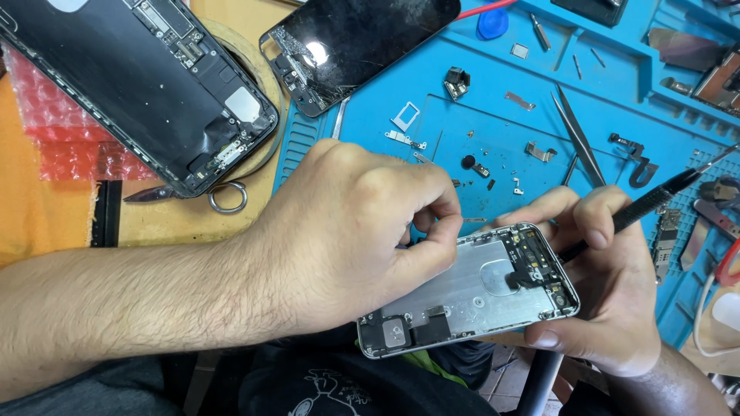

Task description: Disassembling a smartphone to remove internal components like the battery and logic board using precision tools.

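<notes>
Both of your hands meet on the silver phone housing (470,291), whose long axis runs from lower left up to the right. Your left hand (347,239) curls closed over its near-left half, fingertips pinched on the upper edge. Your right hand (601,285) cradles the far end from below, gripping a black screwdriver (647,206).

You have three phone bodies: one silver housing (470,293), one black housing (139,85), one cracked screen (358,42); one pair of tweezers (578,135).
</notes>
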